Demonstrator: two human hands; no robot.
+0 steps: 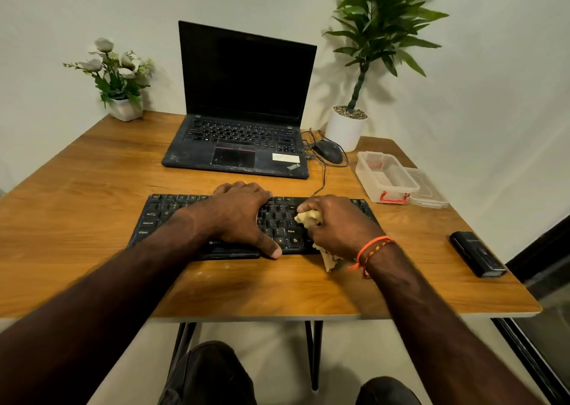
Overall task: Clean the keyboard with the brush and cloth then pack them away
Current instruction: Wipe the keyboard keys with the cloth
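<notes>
My right hand (336,222) bunches the cloth (308,218) on the keyboard (160,216), mid-frame; my flat left hand (237,216) steadies it. Pressing hard could dislodge keys.

Your left hand (237,216) lies flat on the black keyboard (160,216), holding it to the table (101,170). Your right hand (339,222) grips a crumpled beige cloth (308,217) and presses it on the right-hand keys. A clear plastic container (385,176) stands open beyond, near the table's right edge.

A black keyboard (185,219) lies on the orange-brown wood-grain table (92,189); the cloth (308,218) is pale cream; the far-right box (385,176) is clear with red clips.
</notes>
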